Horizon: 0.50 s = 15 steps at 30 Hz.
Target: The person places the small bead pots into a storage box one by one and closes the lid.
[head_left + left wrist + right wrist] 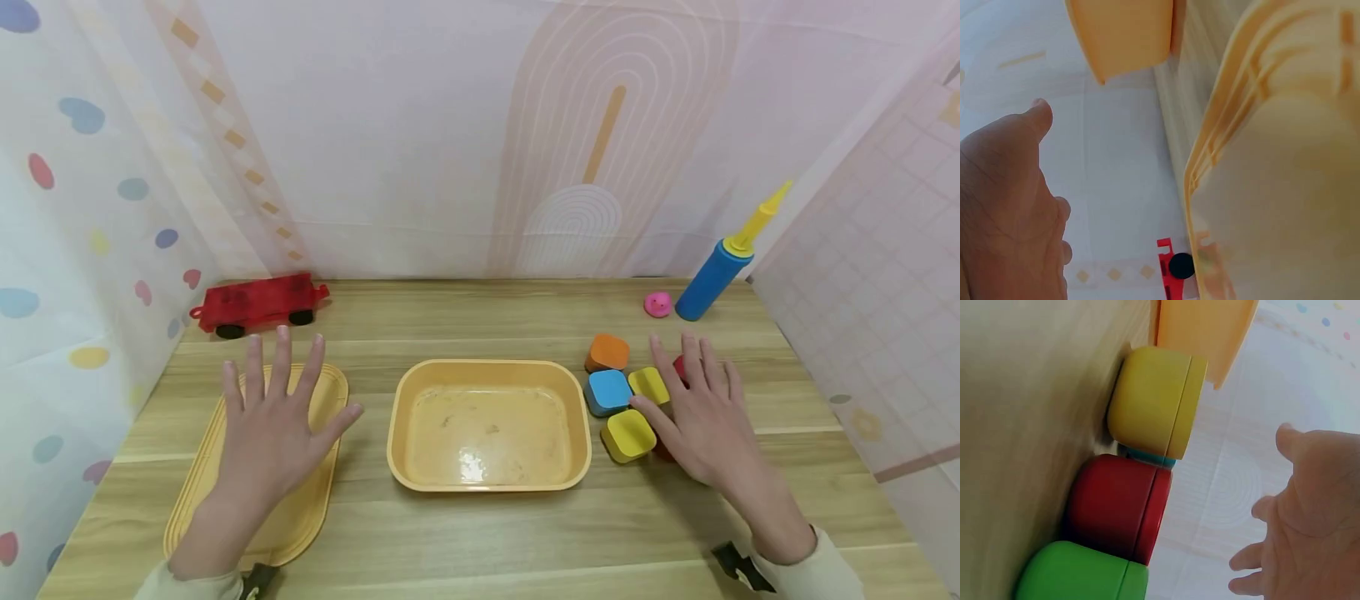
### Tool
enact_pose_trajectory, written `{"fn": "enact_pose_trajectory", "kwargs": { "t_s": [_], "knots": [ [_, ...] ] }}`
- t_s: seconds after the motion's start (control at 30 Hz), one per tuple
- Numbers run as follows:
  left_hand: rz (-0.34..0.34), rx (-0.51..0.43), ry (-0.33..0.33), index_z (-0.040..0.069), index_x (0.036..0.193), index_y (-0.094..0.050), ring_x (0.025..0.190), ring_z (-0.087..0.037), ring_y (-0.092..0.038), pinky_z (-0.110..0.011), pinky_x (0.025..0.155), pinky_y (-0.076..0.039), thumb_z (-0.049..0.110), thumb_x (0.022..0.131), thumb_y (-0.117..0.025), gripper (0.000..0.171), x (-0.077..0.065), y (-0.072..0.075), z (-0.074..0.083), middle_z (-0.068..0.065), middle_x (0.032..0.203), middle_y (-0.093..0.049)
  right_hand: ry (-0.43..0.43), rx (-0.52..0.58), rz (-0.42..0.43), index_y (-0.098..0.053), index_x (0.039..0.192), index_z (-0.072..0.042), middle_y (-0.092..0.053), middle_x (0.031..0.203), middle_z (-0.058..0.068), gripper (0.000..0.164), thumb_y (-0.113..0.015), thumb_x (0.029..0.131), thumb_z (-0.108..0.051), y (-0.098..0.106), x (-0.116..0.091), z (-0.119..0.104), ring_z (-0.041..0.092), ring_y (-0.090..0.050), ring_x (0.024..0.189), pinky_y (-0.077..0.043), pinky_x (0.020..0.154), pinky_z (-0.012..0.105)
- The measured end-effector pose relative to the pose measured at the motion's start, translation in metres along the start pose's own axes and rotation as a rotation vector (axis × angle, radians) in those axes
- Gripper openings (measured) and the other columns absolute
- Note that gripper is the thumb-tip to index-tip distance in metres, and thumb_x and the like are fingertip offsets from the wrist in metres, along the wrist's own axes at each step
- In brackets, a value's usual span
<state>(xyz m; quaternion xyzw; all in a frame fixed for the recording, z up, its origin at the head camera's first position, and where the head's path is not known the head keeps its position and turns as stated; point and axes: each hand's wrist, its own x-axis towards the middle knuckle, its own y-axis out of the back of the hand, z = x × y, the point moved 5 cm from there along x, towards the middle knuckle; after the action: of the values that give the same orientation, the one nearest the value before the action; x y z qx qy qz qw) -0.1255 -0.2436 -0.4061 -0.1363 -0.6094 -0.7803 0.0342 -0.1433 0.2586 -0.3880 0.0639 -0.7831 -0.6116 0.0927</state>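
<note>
My left hand [273, 433], fingers spread, hovers over a flat yellow lid [303, 525] at the left and holds nothing. In the left wrist view the lid [1285, 187] lies beside that hand [1010, 200]. My right hand [708, 421] is also spread and bare, above a group of rounded blocks. Among them are an orange block [607, 352], a blue block [609, 392] and a yellow block [628, 436]. The right wrist view shows a red block [1116, 509] and a green block [1082, 575], which the right hand mostly hides from the head view.
Between the hands stands an open yellow tub [487, 487] with nothing in it. A red toy wagon [258, 304] sits at the back left. At the back right are a small pink toy [657, 305] and a blue pump [712, 282] with a yellow nozzle, near the curtain.
</note>
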Motion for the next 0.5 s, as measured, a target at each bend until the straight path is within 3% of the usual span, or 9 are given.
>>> {"fn": "enact_pose_trajectory", "kwargs": {
  "t_s": [0.17,0.3,0.5],
  "knots": [
    [0.012,-0.018,0.006,0.016,0.179,-0.022,0.168,-0.049,0.013,-0.074,0.134,0.015,0.074,0.105,-0.056,0.100,-0.010,-0.005,0.005,-0.023,0.185,0.003,-0.018,0.012,0.064,-0.021,0.179,-0.012,-0.013,0.179,0.036,0.084,-0.054,0.114,-0.055,0.001,-0.011,0.003,0.058,-0.010,0.164,-0.011,0.128,0.084],
    [-0.009,-0.059,0.013,0.016,0.180,-0.019,0.168,-0.049,0.016,-0.072,0.134,0.016,0.069,0.107,-0.057,0.098,-0.021,-0.010,0.012,-0.022,0.185,0.006,-0.033,0.028,0.088,-0.021,0.178,-0.010,-0.016,0.178,0.036,0.085,-0.058,0.114,-0.051,-0.001,-0.021,0.008,0.059,-0.014,0.162,-0.015,0.126,0.084],
    [-0.015,-0.189,0.006,0.014,0.180,-0.016,0.168,-0.049,0.017,-0.067,0.137,0.014,0.056,0.110,-0.062,0.094,-0.037,-0.019,0.032,-0.024,0.184,0.007,-0.046,0.081,0.171,-0.026,0.176,-0.004,-0.037,0.168,0.039,0.093,-0.079,0.105,-0.032,0.001,-0.036,0.019,0.063,-0.037,0.148,-0.032,0.116,0.086]
  ]
}}
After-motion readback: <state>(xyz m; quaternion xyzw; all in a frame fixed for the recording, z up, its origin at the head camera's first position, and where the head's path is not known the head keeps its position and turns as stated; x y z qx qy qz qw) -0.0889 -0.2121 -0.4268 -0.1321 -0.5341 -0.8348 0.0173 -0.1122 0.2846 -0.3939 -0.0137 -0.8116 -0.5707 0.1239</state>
